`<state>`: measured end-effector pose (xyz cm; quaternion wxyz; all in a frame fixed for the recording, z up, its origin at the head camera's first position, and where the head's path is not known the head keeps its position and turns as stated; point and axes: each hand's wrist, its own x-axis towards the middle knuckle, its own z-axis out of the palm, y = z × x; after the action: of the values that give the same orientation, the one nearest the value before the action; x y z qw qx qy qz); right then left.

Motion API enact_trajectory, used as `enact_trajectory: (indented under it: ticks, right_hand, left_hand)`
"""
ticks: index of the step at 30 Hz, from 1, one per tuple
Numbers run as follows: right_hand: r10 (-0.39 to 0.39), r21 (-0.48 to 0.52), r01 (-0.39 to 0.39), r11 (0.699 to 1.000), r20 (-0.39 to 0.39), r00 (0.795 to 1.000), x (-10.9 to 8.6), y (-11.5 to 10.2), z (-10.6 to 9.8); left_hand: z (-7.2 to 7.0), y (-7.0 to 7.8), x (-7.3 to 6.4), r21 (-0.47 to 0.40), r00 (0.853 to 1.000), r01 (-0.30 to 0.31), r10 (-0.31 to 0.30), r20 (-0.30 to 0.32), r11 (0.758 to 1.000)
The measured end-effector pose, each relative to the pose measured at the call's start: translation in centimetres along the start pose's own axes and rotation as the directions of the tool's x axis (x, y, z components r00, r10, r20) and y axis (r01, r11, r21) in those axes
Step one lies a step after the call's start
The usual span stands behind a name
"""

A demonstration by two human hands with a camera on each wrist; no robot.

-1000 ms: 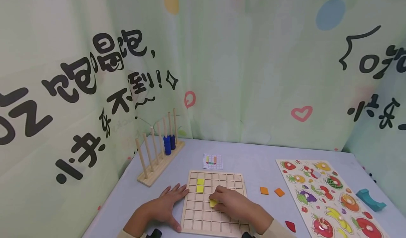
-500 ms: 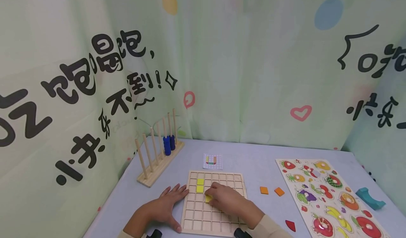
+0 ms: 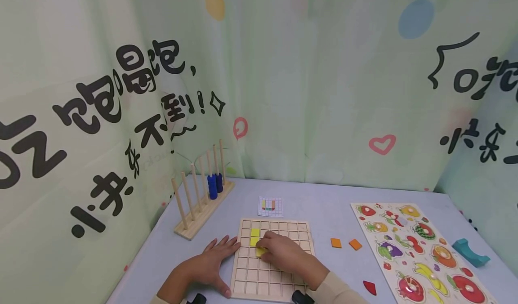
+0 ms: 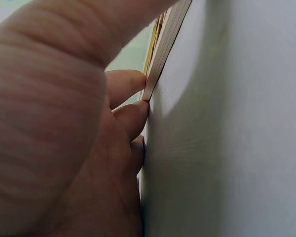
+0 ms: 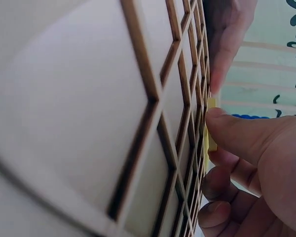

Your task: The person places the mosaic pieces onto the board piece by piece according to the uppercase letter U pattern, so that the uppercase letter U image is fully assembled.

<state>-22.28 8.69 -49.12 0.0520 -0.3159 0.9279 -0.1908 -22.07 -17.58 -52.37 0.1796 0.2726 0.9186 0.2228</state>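
Note:
A wooden grid board (image 3: 252,274) lies flat on the table. Two yellow square tiles (image 3: 255,237) fill neighbouring cells in its upper left. My right hand (image 3: 283,253) pinches another yellow tile (image 3: 260,252) between thumb and fingers, low over the board just below those two. In the right wrist view that tile (image 5: 212,124) is seen edge-on at the thumb tip, close to the grid ridges. My left hand (image 3: 212,263) rests with spread fingers at the board's left edge; in the left wrist view its fingertips touch the board's side (image 4: 160,59).
Behind the board lies a small printed pattern card (image 3: 270,206). A peg stand (image 3: 204,209) with blue rings is at the left. To the right are orange tiles (image 3: 336,243), a red piece (image 3: 370,288), a fruit puzzle board (image 3: 398,236) and a teal arch block (image 3: 471,252).
My right hand has moved left and slightly up across the board, bringing the yellow tile nearer to the two placed tiles. The left hand stays at the board's edge.

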Motion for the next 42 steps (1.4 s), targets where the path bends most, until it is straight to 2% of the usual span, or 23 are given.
enact_trajectory:
  ticks: [10,21,42]
  right_hand:
    - [-0.047,-0.002,0.047,0.999,-0.004,0.999,0.9,-0.4,0.3]
    - [-0.008,-0.007,0.008,1.0,0.014,1.0,1.5,-0.5,0.7]
    - [0.006,-0.005,-0.006,1.0,0.013,1.0,1.9,-0.6,1.1]
  left_hand:
    - [-0.1,0.2,0.0,-0.003,1.0,0.0,0.0,0.0,1.0]
    - [-0.2,0.4,-0.2,-0.012,1.0,0.007,-0.007,0.005,1.0]
    - [0.0,0.2,0.1,0.015,1.0,0.009,-0.009,0.005,1.0]
